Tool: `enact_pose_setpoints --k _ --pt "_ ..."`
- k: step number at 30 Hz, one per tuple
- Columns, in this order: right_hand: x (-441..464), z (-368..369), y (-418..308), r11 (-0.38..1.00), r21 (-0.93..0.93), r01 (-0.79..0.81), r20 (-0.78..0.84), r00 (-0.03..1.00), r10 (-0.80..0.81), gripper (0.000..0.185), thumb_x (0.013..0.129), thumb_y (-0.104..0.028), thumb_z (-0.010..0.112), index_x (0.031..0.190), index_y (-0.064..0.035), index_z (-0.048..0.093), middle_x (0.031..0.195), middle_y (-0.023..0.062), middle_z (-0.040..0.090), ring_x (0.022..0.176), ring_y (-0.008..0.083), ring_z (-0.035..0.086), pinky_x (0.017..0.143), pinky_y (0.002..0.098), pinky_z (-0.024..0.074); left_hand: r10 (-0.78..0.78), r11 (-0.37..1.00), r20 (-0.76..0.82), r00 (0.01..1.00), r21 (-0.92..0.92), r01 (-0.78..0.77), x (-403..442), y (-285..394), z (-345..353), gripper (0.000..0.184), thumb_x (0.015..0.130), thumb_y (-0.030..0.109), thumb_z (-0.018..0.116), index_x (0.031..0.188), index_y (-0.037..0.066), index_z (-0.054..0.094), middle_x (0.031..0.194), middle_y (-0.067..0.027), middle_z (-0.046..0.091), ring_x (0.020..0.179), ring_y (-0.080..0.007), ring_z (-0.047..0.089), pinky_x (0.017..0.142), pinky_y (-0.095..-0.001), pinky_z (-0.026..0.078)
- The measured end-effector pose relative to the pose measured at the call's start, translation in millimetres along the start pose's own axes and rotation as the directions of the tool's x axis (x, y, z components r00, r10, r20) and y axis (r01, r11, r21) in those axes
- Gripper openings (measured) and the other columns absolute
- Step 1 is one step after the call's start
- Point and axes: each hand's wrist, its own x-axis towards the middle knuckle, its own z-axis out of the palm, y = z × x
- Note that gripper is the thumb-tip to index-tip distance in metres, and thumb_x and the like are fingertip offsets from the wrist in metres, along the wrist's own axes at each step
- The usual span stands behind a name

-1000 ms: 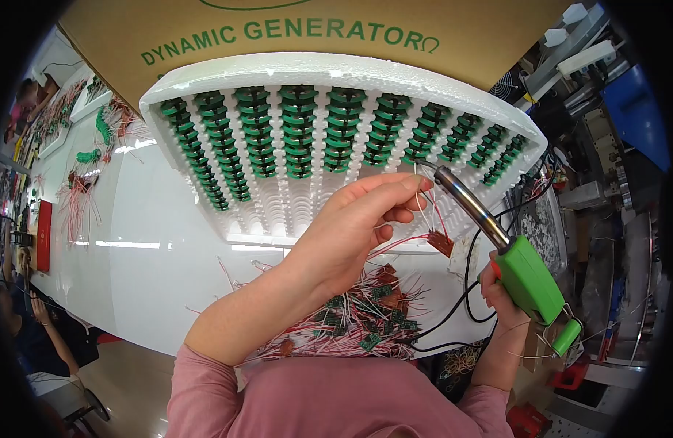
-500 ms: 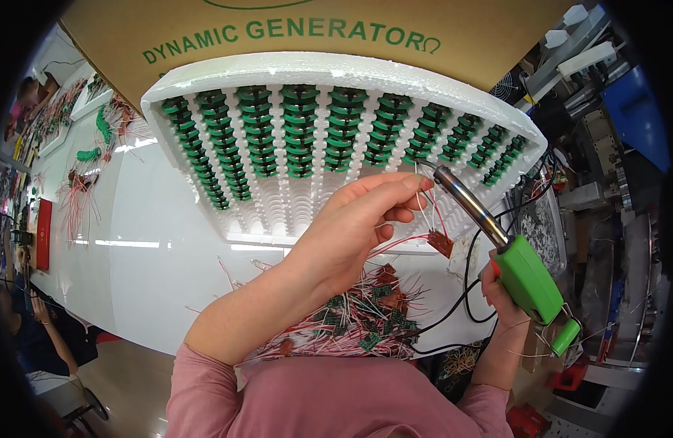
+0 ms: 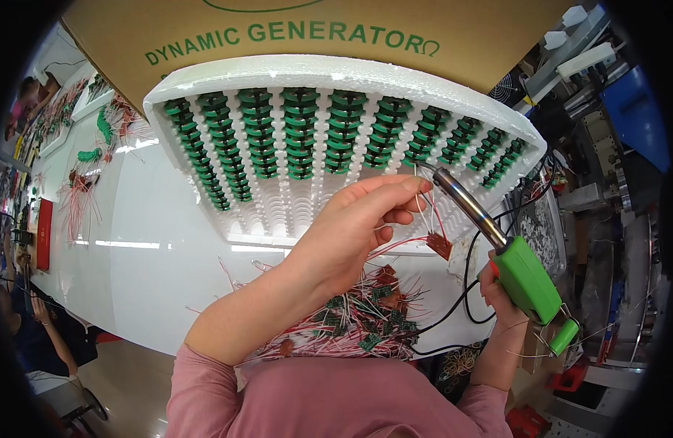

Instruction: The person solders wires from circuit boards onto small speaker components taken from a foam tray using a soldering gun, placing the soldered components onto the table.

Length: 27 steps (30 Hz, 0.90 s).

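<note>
My left hand (image 3: 376, 208) pinches thin red and white wires, with a small brown circuit board (image 3: 439, 246) hanging from them below the fingertips. In my right hand (image 3: 503, 296) is a green-handled soldering iron (image 3: 528, 281), with a small green spool at its rear end. Its bent tip reaches the wire ends just above my left fingertips, at the lower edge of a row of green parts; I cannot tell whether they touch. A white foam tray (image 3: 343, 69) holds several rows of these green parts (image 3: 300, 131) with black centres, tilted up in front of me.
A pile of wired circuit boards (image 3: 351, 317) lies close to my body. Behind the tray stands a cardboard box (image 3: 292, 44). Black cables (image 3: 460, 303) loop at the right. More wired parts (image 3: 81, 190) and a red box (image 3: 43, 233) lie left, near another person's arm (image 3: 55, 336).
The brown board has swung very slightly as it hangs. Both my hands and the soldering iron stay almost in place.
</note>
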Motion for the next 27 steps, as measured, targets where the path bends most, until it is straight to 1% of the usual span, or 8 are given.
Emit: enact_pose_setpoints --k 5,11,17,19,20,22,25,27 --pt "-0.1 -0.5 -3.9 0.982 0.166 -0.095 0.019 0.995 0.093 0.024 0.062 -0.018 0.068 0.081 -0.0064 0.06 0.072 0.005 0.057 0.062 0.0219 0.057 0.056 0.0271 0.0452 0.002 1.0 0.007 1.0 0.002 -0.002 -0.2 0.0 -0.6 0.025 0.084 0.028 0.055 0.1 0.008 0.058 0.082 0.0065 0.055 0.074 -0.0009 0.047 0.065 -0.0173 0.035" --pt "-5.1 -2.3 11.6 1.0 -0.031 0.004 0.047 0.999 -0.003 0.02 0.061 -0.018 0.066 0.078 -0.009 0.058 0.071 0.0037 0.055 0.064 0.0214 0.055 0.058 0.0284 0.0444 0.003 1.0 0.007 1.0 0.004 -0.003 -0.5 0.0 -0.5 0.026 0.084 0.027 0.055 0.101 0.008 0.057 0.082 0.0065 0.055 0.073 -0.0006 0.047 0.065 -0.0167 0.036" --pt "-3.6 -2.8 11.4 0.991 -0.125 -0.041 0.103 0.993 0.054 0.022 0.062 -0.017 0.065 0.081 -0.0093 0.058 0.073 0.0031 0.055 0.068 0.0201 0.056 0.061 0.0267 0.0443 -0.001 1.0 0.002 1.0 0.002 0.001 -0.4 0.3 -0.1 0.027 0.084 0.027 0.055 0.102 0.007 0.057 0.082 0.0065 0.055 0.073 -0.0004 0.047 0.064 -0.0163 0.036" --pt "-4.2 -2.2 10.0 0.996 0.031 -0.079 0.117 0.99 0.075 0.023 0.062 -0.016 0.064 0.082 -0.0084 0.058 0.074 0.0023 0.056 0.069 0.0184 0.056 0.062 0.0254 0.0445 -0.001 1.0 0.004 1.0 0.001 0.001 -0.4 0.3 -0.6 0.027 0.084 0.027 0.055 0.102 0.007 0.057 0.082 0.0065 0.055 0.073 -0.0004 0.047 0.064 -0.016 0.036" --pt "-4.8 -0.7 6.9 0.957 0.255 -0.135 0.126 0.986 0.106 0.023 0.062 -0.015 0.064 0.083 -0.0078 0.057 0.075 0.0019 0.057 0.069 0.0175 0.057 0.063 0.0248 0.0446 -0.001 1.0 0.006 1.0 0.001 0.001 -0.3 0.4 -0.8 0.026 0.084 0.027 0.055 0.102 0.007 0.057 0.082 0.0065 0.055 0.073 -0.0004 0.047 0.063 -0.0159 0.036" --pt "-4.8 0.0 6.1 0.921 0.351 -0.169 0.141 0.982 0.126 0.024 0.062 -0.014 0.064 0.083 -0.0066 0.057 0.076 0.0013 0.058 0.069 0.0159 0.057 0.063 0.0236 0.0447 0.0 1.0 0.008 1.0 0.001 0.0 -0.1 0.4 -0.9 0.026 0.084 0.027 0.055 0.102 0.008 0.057 0.082 0.0065 0.055 0.073 -0.0004 0.047 0.063 -0.0157 0.036" --pt "-3.7 -0.8 7.8 0.982 0.138 -0.13 0.143 0.984 0.111 0.023 0.062 -0.013 0.064 0.082 -0.0056 0.056 0.077 0.001 0.059 0.069 0.0148 0.057 0.062 0.0223 0.0448 0.002 1.0 0.006 1.0 0.004 -0.002 -0.3 0.4 -0.7 0.025 0.084 0.027 0.055 0.101 0.008 0.057 0.082 0.0065 0.055 0.073 -0.0004 0.047 0.063 -0.0156 0.036" --pt "-2.8 -2.1 4.4 0.971 0.196 -0.136 0.136 0.984 0.111 0.022 0.062 -0.014 0.063 0.082 -0.0058 0.056 0.077 0.0011 0.059 0.068 0.0149 0.057 0.062 0.022 0.0446 0.003 1.0 0.007 1.0 0.005 -0.003 -0.2 0.4 -0.6 0.025 0.084 0.027 0.054 0.101 0.008 0.057 0.082 0.0065 0.055 0.073 -0.0004 0.047 0.063 -0.0157 0.036"
